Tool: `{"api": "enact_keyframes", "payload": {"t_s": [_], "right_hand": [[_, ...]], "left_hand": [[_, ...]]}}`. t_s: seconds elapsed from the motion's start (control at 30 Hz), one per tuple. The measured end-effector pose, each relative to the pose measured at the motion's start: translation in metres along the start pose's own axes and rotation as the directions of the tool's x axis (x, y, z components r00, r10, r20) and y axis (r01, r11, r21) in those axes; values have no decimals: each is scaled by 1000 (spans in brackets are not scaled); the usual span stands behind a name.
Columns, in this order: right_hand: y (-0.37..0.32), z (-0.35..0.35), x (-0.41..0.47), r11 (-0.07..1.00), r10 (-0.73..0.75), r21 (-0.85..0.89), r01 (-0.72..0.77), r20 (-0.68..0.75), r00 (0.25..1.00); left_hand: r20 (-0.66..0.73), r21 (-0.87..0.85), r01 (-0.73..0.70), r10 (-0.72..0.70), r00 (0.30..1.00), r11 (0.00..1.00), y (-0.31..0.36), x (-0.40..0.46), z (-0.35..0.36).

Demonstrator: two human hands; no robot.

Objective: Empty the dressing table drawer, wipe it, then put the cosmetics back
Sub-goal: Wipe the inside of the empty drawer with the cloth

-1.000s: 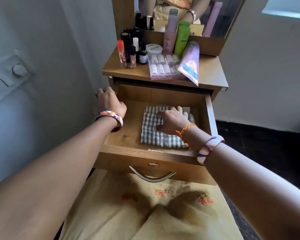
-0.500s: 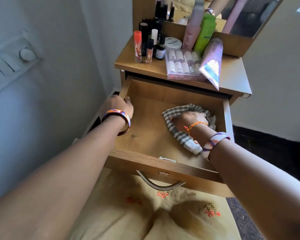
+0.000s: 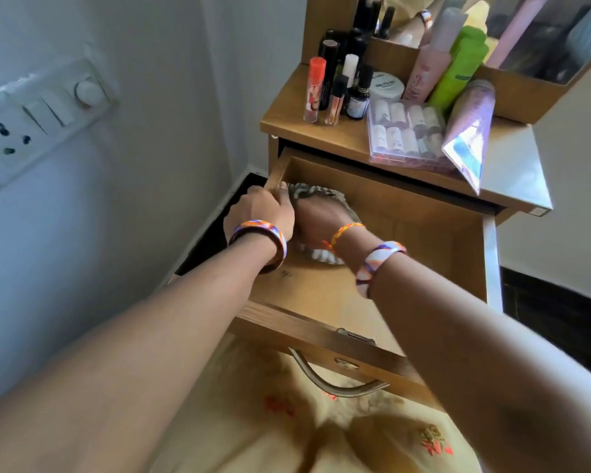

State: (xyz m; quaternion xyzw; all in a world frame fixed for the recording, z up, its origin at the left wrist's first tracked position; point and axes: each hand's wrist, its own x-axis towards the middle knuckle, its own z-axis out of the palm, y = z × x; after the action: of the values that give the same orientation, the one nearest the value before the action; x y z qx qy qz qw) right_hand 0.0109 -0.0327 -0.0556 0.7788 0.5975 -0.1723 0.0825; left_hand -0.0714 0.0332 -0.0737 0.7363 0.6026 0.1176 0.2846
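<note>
We press the cloth [image 3: 321, 196] into the back left corner of the open drawer [image 3: 423, 240] with our right hand [image 3: 316, 220], its fingers hidden, so we cannot tell their grip. Our left hand [image 3: 263, 209] clamps the drawer's left wall; best to brace there and rub into the corners. The cosmetics [image 3: 403, 128] wait on the surface [image 3: 512, 162] above, beside a wall with a switch panel [image 3: 45, 114]
</note>
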Motion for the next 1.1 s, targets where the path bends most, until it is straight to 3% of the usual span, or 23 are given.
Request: {"api": "enact_keyframes", "payload": {"t_s": [0.07, 0.13, 0.2, 0.33, 0.43, 0.5, 0.57, 0.67, 0.73, 0.8, 0.87, 0.93, 1.0, 1.1], "right_hand": [[7, 4, -2, 997, -64, 39, 67, -63, 996], [11, 9, -12, 987, -146, 74, 145, 20, 989], [15, 12, -14, 967, -188, 174, 185, 1, 982], [5, 5, 3, 972, -64, 210, 101, -178, 982], [-1, 11, 3, 990, -48, 126, 71, -175, 983], [3, 16, -3, 992, -125, 6, 127, -139, 982], [5, 24, -17, 964, -262, -46, 263, 21, 965], [-2, 37, -46, 849, -525, 116, 515, 90, 846], [1, 37, -46, 812, -573, 179, 556, 64, 817], [12, 34, -28, 879, -466, 129, 459, 29, 884], [24, 27, -10, 968, -230, 83, 236, -72, 971], [29, 28, 6, 997, -68, 13, 70, -122, 990], [17, 31, 8, 997, -65, -53, 62, -50, 997], [-4, 35, -14, 972, -217, -90, 215, -4, 976]], "left_hand": [[8, -41, 8, -7, 1000, 999, 0, 0, 1], [-12, -28, 8, -8, 1000, 1000, 2, -1, 0], [-31, 30, -5, 6, 999, 1000, 3, -4, -2], [-25, 72, -33, 35, 999, 997, 3, -8, -5], [-25, 89, -39, 41, 999, 995, 3, -7, -5], [-32, 77, -35, 37, 999, 996, 3, -7, -4], [-37, 51, -17, 19, 999, 999, 3, -4, -2], [-40, -12, 1, -1, 999, 1000, 2, 1, 2], [-50, -32, -3, 1, 999, 999, 2, 1, 2], [-48, -38, -7, 5, 999, 999, 1, 0, 0], [-39, -44, 4, -6, 999, 999, 1, -2, -2], [-37, -39, 13, -15, 999, 999, 2, -4, -2], [-35, -23, 12, -13, 999, 1000, 3, -5, -3], [-27, -9, 15, -16, 1000, 1000, 4, -4, -5]]}}
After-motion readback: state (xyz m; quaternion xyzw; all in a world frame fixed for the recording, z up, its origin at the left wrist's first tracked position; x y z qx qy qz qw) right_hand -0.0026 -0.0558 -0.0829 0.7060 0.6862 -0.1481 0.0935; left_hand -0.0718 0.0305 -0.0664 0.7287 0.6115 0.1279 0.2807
